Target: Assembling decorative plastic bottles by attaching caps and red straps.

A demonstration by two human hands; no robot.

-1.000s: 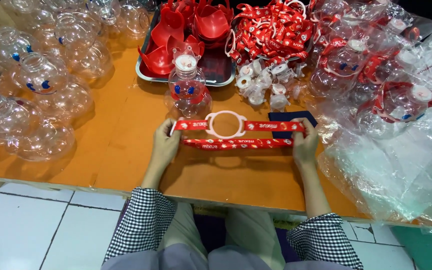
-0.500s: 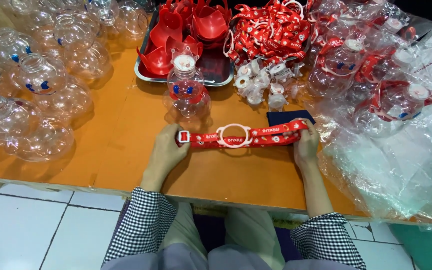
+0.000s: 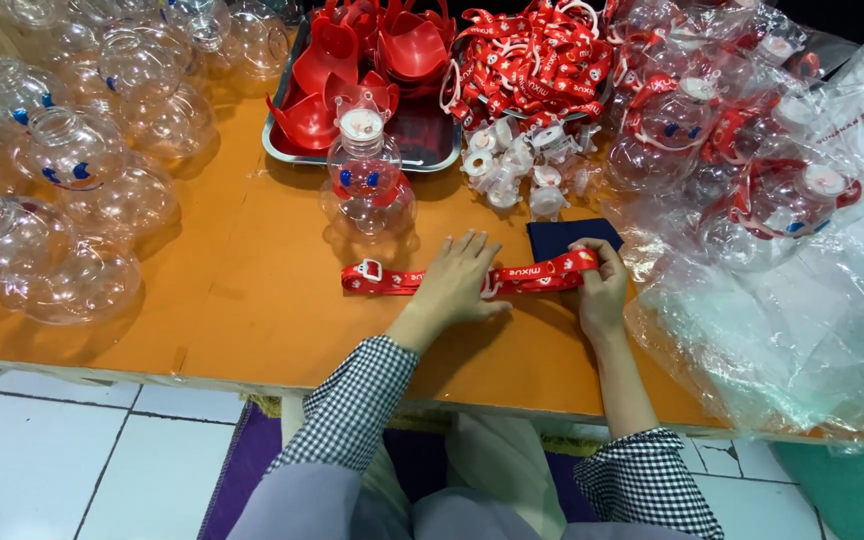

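With a metal tray (image 3: 287,155) of red cups behind, the left hand (image 3: 460,280) is now pressing flat, fingers spread, on the red strap (image 3: 392,278) lying on the orange bench (image 3: 252,300), no longer lifted, while the right hand (image 3: 600,285) is pinching its end.

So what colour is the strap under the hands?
Red strap with white markings, in the head view.

Bare orange table (image 3: 252,310) is lying open along the near edge. Clear jars (image 3: 72,170) are crowding the left, plastic bags (image 3: 802,300) are hemming in the right, and a bear-shaped bottle (image 3: 364,185) is blocking the metal tray (image 3: 287,150) behind.
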